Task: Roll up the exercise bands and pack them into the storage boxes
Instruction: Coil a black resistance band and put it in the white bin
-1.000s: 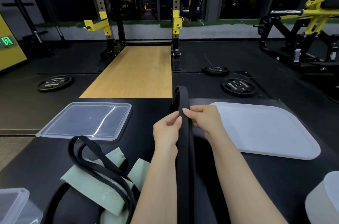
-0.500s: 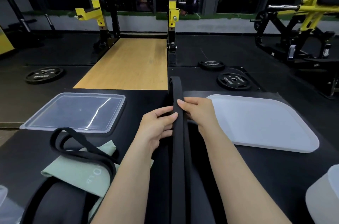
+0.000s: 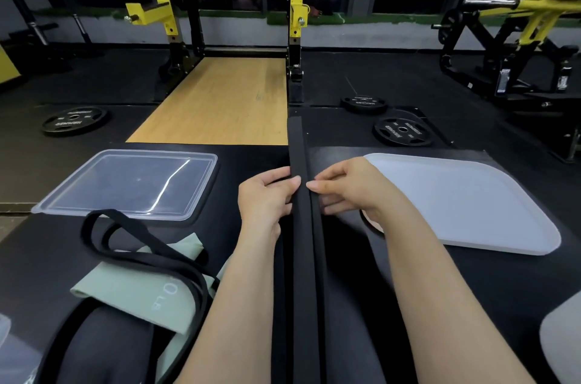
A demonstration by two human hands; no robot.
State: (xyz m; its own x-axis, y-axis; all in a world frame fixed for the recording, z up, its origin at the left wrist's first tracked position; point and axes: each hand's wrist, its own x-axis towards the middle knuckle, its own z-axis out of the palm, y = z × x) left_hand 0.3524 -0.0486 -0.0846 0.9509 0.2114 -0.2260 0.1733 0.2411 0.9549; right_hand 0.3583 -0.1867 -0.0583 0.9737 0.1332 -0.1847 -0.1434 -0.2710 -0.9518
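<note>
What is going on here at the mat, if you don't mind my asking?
A person is working on a long black exercise band stretched out flat on the black mat. The left hand and right hand pinch it from either side, and it is not yet rolled. A thinner black band and a pale green band lie in a loose pile to the left. A clear lid and a white lid rest on the mat.
</note>
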